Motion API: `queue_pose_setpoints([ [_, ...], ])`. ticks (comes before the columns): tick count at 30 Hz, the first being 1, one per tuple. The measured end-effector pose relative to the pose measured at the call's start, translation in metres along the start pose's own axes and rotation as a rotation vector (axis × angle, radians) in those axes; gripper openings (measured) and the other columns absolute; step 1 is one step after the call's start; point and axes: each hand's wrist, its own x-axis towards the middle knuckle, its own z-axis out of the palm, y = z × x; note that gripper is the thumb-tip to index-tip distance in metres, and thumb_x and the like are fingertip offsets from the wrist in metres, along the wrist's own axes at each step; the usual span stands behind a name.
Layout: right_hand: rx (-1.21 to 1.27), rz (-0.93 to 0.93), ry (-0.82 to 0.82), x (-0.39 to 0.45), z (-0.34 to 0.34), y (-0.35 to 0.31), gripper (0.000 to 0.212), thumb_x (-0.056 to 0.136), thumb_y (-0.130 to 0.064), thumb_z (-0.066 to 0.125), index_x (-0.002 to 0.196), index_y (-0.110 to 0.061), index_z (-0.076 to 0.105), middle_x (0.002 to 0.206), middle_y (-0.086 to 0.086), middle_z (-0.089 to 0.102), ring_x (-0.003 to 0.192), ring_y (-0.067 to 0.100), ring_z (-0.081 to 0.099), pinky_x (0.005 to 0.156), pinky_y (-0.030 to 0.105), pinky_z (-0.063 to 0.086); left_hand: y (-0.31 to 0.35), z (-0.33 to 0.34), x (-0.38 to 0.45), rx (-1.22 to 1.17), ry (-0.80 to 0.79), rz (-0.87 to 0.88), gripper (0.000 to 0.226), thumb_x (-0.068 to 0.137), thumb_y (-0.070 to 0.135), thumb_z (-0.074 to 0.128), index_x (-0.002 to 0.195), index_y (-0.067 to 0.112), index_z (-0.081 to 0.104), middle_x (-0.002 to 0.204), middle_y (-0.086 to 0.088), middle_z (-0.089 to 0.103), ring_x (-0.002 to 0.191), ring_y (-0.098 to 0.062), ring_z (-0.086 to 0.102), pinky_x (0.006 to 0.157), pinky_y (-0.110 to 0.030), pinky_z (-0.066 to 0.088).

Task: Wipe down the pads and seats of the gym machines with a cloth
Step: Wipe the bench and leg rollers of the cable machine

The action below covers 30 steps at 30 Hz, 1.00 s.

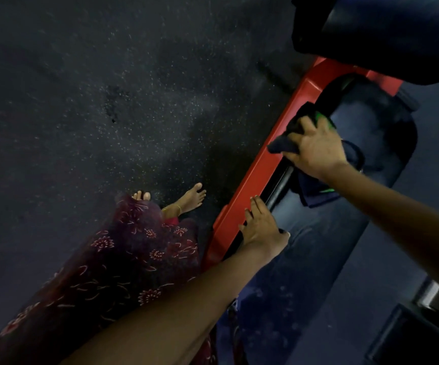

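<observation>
Right hand (315, 151) is clamped on a dark crumpled cloth (289, 135), fingers curled round it, pressing it against the far end of the red metal frame rail (260, 164) beside the dark blue padded seat (331, 233). Left hand (261, 227) lies flat with fingers apart on the near edge of the same rail, holding nothing. Bare feet (192, 198) and a maroon floral-print garment (123, 259) show left, on the black speckled rubber floor (107, 88).

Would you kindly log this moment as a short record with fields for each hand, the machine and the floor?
right hand: right hand grips a dark crumpled cloth against the machine
left hand: left hand rests flat, fingers straight, on the red machine frame
machine: dark padded seat beside the frame
floor: dark speckled rubber floor
</observation>
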Motion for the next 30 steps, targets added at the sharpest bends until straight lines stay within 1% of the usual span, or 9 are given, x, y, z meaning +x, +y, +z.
queue_pose_setpoints([
  [6,0.072,-0.333,0.007,-0.017,0.005,0.009,0.044,0.083,-0.045,0.064,0.117,-0.018,0.066,0.122,0.014,0.053,0.108,0.042,0.049,0.081,0.047,0.05,0.025,-0.006,0.016,0.006,0.058,-0.018,0.106,0.084,0.038,0.068,0.15,0.008,-0.011,0.16,-0.008,-0.004,0.146,-0.029,0.007,0.116,-0.048,0.017],
  [11,0.075,0.011,0.054,0.022,-0.006,0.034,0.048,0.089,-0.047,0.055,0.129,-0.02,0.058,0.141,0.016,0.04,0.129,0.044,0.032,0.091,0.048,0.04,0.043,-0.013,0.027,0.021,0.089,0.058,0.103,0.086,0.036,0.066,0.15,0.008,-0.01,0.16,-0.008,-0.002,0.146,-0.028,0.007,0.115,-0.048,0.016],
  [13,0.065,-0.078,0.08,0.014,0.001,0.025,0.046,0.085,-0.047,0.06,0.12,-0.017,0.064,0.132,0.017,0.047,0.123,0.046,0.039,0.09,0.05,0.042,0.05,-0.018,0.032,0.026,0.087,0.069,0.103,0.085,0.035,0.066,0.15,0.008,-0.009,0.159,-0.009,-0.001,0.146,-0.027,0.007,0.116,-0.047,0.017],
  [16,0.061,-0.303,0.084,-0.004,0.01,0.022,0.042,0.072,-0.043,0.077,0.103,-0.015,0.071,0.112,0.017,0.06,0.095,0.044,0.056,0.07,0.047,0.053,0.061,-0.024,0.04,0.021,0.074,0.071,0.1,0.086,0.032,0.066,0.15,0.008,-0.006,0.159,-0.01,0.001,0.146,-0.027,0.007,0.116,-0.046,0.019],
  [18,0.053,-0.34,0.09,0.008,0.007,0.039,0.043,0.073,-0.043,0.077,0.106,-0.016,0.071,0.113,0.016,0.059,0.095,0.043,0.057,0.068,0.044,0.053,0.067,-0.026,0.043,0.02,0.075,0.078,0.102,0.085,0.032,0.068,0.15,0.008,-0.007,0.159,-0.009,0.001,0.146,-0.028,0.008,0.116,-0.046,0.019],
  [22,0.043,-0.013,0.178,0.059,0.006,0.084,0.049,0.091,-0.05,0.051,0.131,-0.022,0.054,0.14,0.014,0.044,0.12,0.04,0.047,0.093,0.046,0.043,0.071,-0.024,0.046,0.033,0.092,0.101,0.107,0.083,0.035,0.069,0.15,0.008,-0.011,0.159,-0.009,-0.001,0.145,-0.029,0.008,0.116,-0.046,0.02],
  [25,0.091,0.13,0.171,0.065,0.006,0.076,0.049,0.092,-0.051,0.046,0.127,-0.018,0.055,0.139,0.015,0.045,0.12,0.04,0.047,0.096,0.047,0.041,0.069,-0.026,0.047,0.04,0.092,0.121,0.108,0.083,0.034,0.07,0.15,0.01,-0.011,0.159,-0.009,-0.001,0.145,-0.028,0.008,0.117,-0.045,0.019],
  [27,0.125,0.083,0.191,0.048,0.011,0.053,0.045,0.088,-0.046,0.054,0.118,-0.013,0.061,0.133,0.019,0.047,0.116,0.046,0.045,0.091,0.049,0.04,0.065,-0.028,0.046,0.039,0.096,0.129,0.107,0.082,0.032,0.071,0.15,0.013,-0.009,0.159,-0.009,0.001,0.145,-0.028,0.01,0.116,-0.046,0.02],
  [30,0.124,-0.162,0.194,0.012,0.017,0.035,0.043,0.072,-0.035,0.078,0.106,-0.011,0.068,0.118,0.022,0.056,0.103,0.05,0.052,0.074,0.051,0.05,0.056,-0.028,0.042,0.071,0.081,0.133,0.107,0.083,0.031,0.07,0.15,0.014,-0.01,0.159,-0.009,0.001,0.146,-0.027,0.008,0.116,-0.045,0.021],
])
